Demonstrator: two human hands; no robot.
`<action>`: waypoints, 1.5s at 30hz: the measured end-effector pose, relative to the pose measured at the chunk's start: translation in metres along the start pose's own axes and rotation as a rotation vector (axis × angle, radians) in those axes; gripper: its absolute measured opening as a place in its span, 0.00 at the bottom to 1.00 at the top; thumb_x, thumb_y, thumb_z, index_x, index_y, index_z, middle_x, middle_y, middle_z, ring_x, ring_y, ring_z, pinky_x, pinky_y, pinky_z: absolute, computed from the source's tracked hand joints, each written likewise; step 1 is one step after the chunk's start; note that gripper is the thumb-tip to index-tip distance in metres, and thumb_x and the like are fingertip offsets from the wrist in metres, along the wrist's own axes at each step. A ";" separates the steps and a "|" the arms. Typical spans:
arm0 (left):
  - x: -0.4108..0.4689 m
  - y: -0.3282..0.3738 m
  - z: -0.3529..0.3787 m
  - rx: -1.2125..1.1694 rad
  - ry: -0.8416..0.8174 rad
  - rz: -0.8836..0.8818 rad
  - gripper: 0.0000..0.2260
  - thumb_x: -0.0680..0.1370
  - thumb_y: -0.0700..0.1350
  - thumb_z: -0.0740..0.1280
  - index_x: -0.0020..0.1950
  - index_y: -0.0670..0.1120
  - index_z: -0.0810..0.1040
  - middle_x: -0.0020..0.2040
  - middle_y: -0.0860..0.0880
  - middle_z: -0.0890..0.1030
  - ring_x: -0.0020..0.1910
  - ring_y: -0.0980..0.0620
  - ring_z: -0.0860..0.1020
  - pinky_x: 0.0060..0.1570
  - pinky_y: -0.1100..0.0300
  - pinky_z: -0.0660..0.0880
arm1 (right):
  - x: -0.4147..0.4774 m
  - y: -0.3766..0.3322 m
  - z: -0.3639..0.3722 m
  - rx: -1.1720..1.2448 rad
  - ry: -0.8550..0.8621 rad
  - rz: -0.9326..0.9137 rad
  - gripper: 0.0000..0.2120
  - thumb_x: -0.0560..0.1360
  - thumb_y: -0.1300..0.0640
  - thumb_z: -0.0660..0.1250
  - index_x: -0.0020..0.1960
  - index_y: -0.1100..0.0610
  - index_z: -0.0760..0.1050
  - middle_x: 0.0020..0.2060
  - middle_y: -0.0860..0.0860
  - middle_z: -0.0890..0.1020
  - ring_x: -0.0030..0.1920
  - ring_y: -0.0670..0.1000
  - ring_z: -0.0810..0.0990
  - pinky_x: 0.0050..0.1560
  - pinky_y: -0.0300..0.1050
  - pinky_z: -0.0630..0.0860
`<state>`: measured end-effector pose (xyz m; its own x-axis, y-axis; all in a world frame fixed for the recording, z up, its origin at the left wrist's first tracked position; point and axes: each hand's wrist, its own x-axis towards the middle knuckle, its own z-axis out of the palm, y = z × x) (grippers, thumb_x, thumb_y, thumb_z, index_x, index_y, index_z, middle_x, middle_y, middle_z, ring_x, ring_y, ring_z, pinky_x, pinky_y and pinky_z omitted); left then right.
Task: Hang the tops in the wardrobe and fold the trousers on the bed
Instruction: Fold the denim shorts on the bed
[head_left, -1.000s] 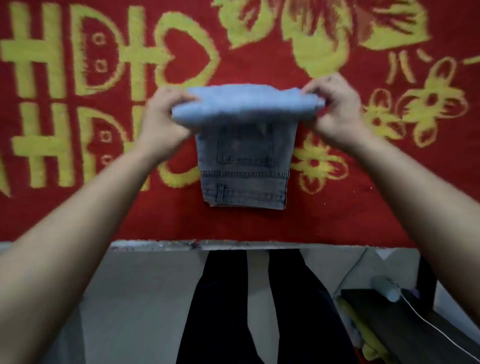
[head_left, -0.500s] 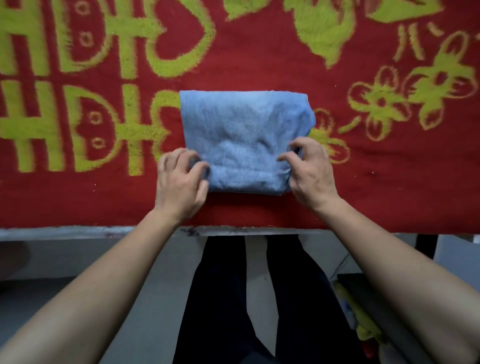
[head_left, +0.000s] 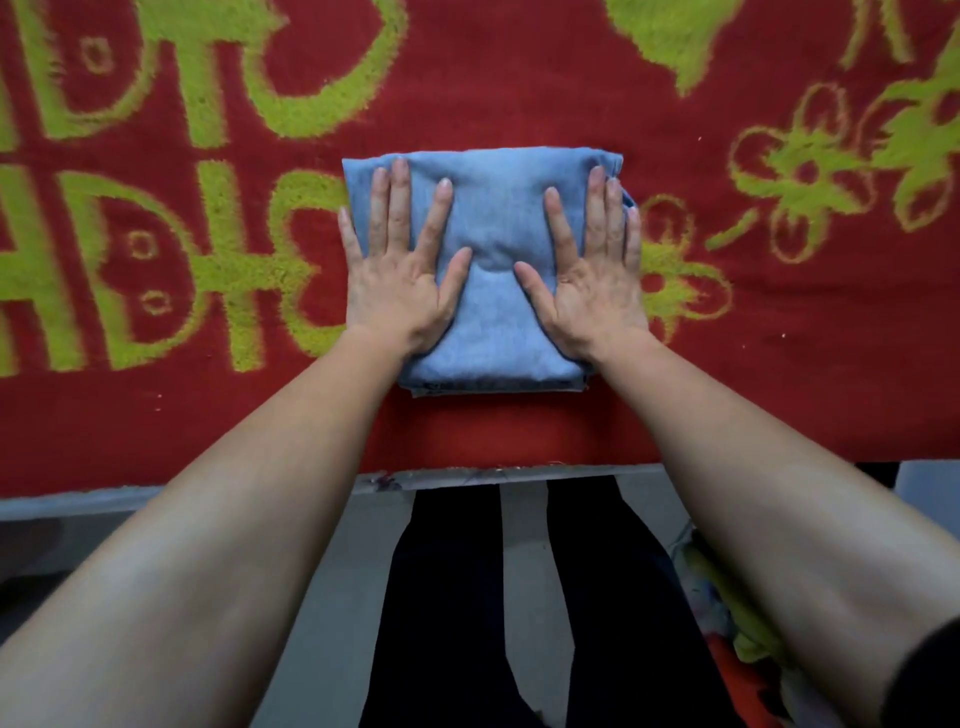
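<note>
Pressing: the left hand (head_left: 400, 280) and the right hand (head_left: 592, 280) lie flat, palms down, side by side on the folded trousers (head_left: 493, 322).
Fingers: the fingers (head_left: 399, 208) of both hands are straight and spread wide, gripping nothing. The two thumbs angle toward each other across the middle of the cloth without meeting.
Trousers: light blue denim in a compact, roughly square bundle. Stacked layers show along its near edge, and the cloth dips between the two palms.
Reach: each little finger sits at an outer side edge of the bundle, the left one at the left edge and the right one at the right.
Place: the bundle lies on the bed, on a red blanket (head_left: 519, 78) with yellow-green patterns, near the bed's front edge (head_left: 78, 501).
Below: the person's legs (head_left: 447, 597), clad in black, stand just beside that edge on a grey floor (head_left: 322, 597).
Lower right: some coloured items (head_left: 727, 623) lie there, blurred and partly hidden by the right forearm.
</note>
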<state>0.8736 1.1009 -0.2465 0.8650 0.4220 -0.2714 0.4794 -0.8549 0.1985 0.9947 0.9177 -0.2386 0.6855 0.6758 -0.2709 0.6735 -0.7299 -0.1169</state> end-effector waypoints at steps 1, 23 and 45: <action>-0.004 0.000 -0.003 -0.008 -0.021 -0.005 0.29 0.82 0.62 0.48 0.81 0.54 0.47 0.81 0.42 0.47 0.80 0.43 0.45 0.74 0.35 0.44 | -0.003 0.000 -0.002 0.007 -0.024 0.000 0.36 0.81 0.34 0.50 0.82 0.51 0.47 0.79 0.64 0.47 0.80 0.62 0.45 0.78 0.62 0.46; -0.092 0.020 -0.003 0.262 0.012 0.272 0.39 0.71 0.46 0.69 0.78 0.37 0.59 0.78 0.34 0.57 0.77 0.34 0.56 0.71 0.31 0.56 | -0.088 -0.038 -0.006 -0.138 0.036 -0.252 0.37 0.71 0.62 0.69 0.76 0.67 0.60 0.75 0.68 0.62 0.75 0.68 0.60 0.74 0.64 0.61; -0.085 0.060 -0.297 0.092 0.106 0.160 0.31 0.70 0.42 0.68 0.73 0.42 0.70 0.69 0.43 0.75 0.68 0.41 0.73 0.65 0.43 0.68 | -0.051 -0.044 -0.303 0.073 0.088 -0.471 0.31 0.66 0.68 0.71 0.69 0.61 0.75 0.61 0.63 0.80 0.53 0.63 0.84 0.47 0.55 0.81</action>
<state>0.8728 1.1029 0.0679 0.9420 0.3042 -0.1418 0.3236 -0.9353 0.1433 1.0142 0.9470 0.0700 0.3341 0.9382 -0.0907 0.8970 -0.3460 -0.2752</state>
